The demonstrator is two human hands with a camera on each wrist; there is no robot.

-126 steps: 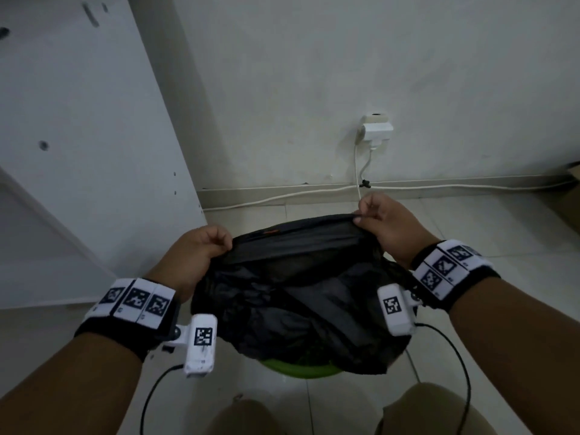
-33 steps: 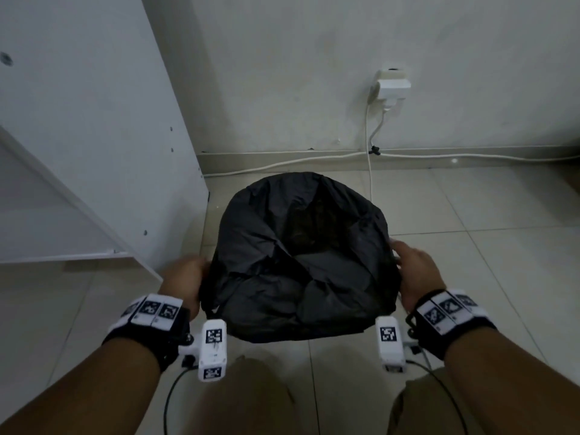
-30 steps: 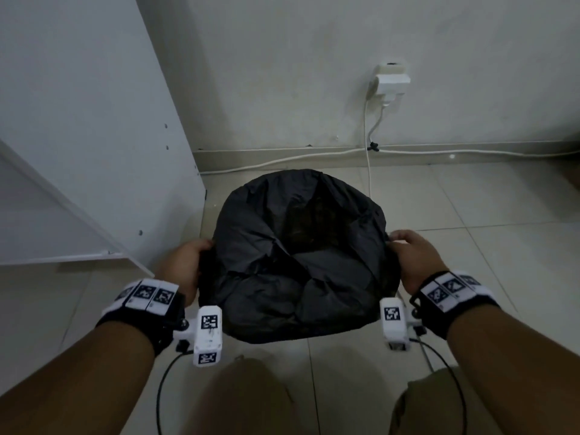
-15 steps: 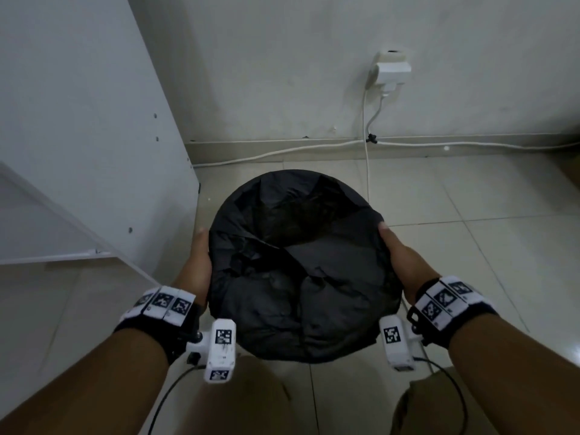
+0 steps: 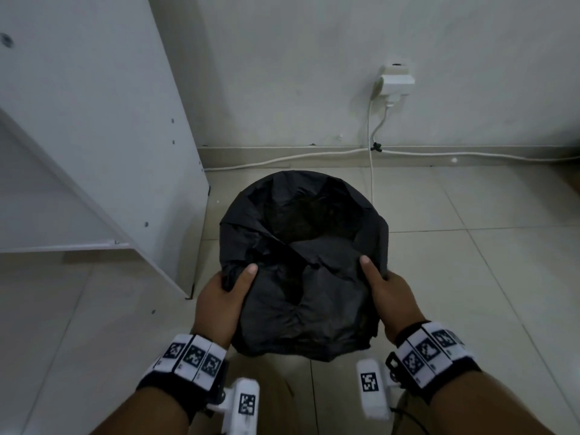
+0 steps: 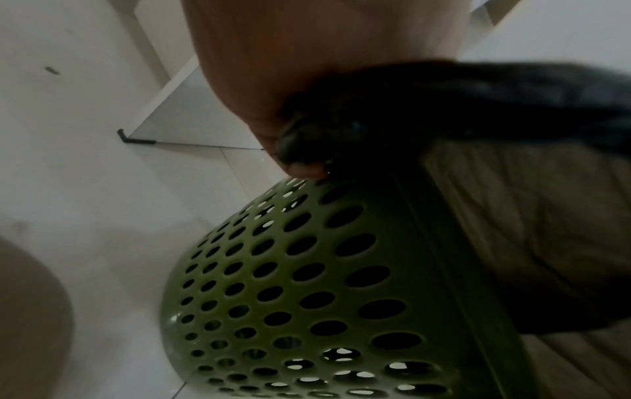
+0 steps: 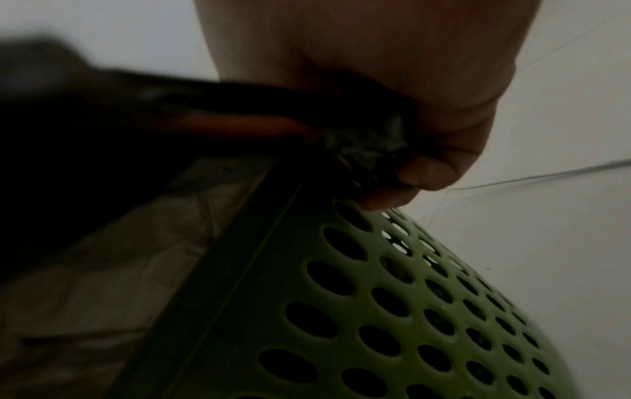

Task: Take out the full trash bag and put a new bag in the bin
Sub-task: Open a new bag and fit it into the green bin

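A black trash bag (image 5: 301, 246) is spread over the mouth of a green perforated bin (image 6: 307, 283), which it hides in the head view. My left hand (image 5: 229, 290) grips the bag's near left edge, thumb on top. My right hand (image 5: 379, 287) grips the near right edge the same way. In the left wrist view my fingers (image 6: 300, 167) bunch black plastic (image 6: 392, 108) against the bin's rim. The right wrist view has my fingertips (image 7: 423, 172) pinching crumpled bag (image 7: 368, 145) just above the bin wall (image 7: 392, 297).
A white cabinet panel (image 5: 94, 120) stands close on the left, its corner near the bin. Behind runs a wall with a socket and plug (image 5: 397, 80) and white cables (image 5: 282, 157) along the skirting. Tiled floor (image 5: 470, 277) lies open to the right. My knees are just below the bin.
Both hands have slid from the bin's sides toward its near edge, and now curl over the bag with thumbs on top. The bag's opening lies wider over the rim.
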